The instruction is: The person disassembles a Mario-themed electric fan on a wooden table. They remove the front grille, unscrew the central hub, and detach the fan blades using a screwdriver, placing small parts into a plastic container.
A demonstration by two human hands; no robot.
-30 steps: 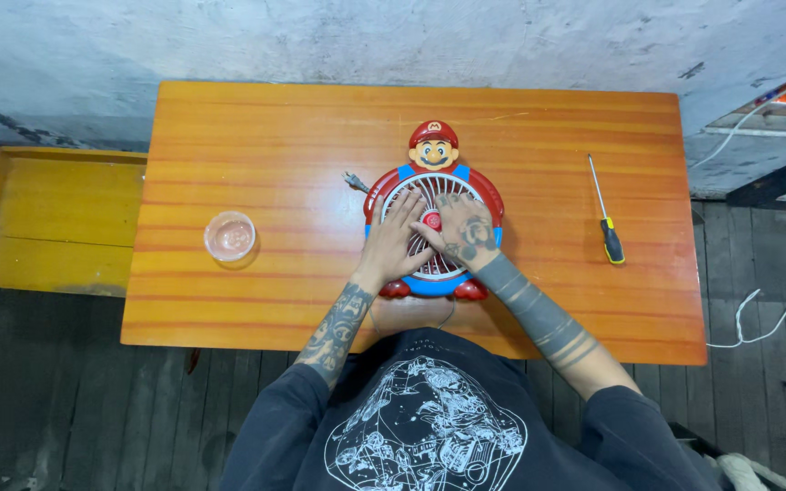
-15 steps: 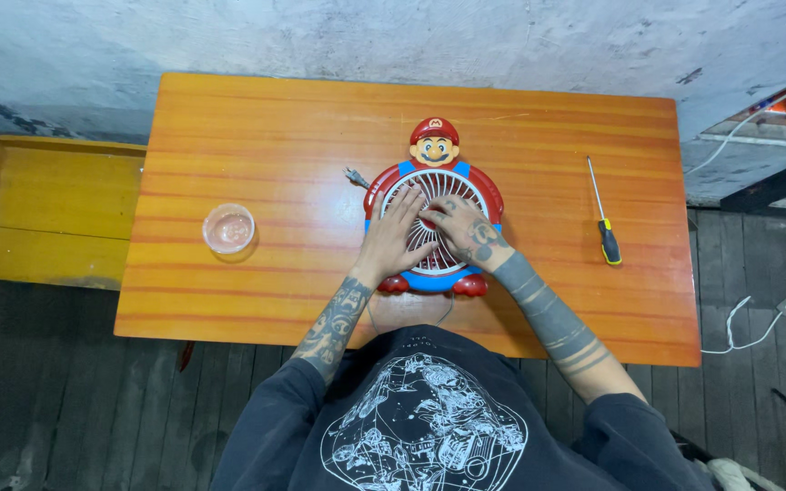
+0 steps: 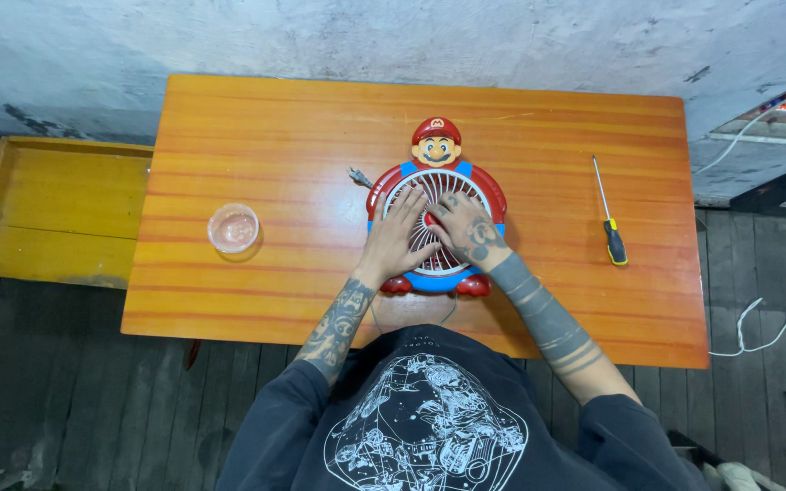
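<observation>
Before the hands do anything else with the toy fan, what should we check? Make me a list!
1. Both hands on the fan: ok. The left hand and right hand lie flat on the white grille of the fan.
2. Fan unplugged: ok. Its plug lies loose on the table.
3. Fan lying flat and steady: ok, it rests on its back on the table.
4. Screwdriver within reach: ok, it lies to the right of the fan, untouched.
5. Small clear dish ready: ok, it sits to the left; what it holds, cannot tell.
6. Grille loose or fastened: cannot tell, the hands cover it.
</observation>
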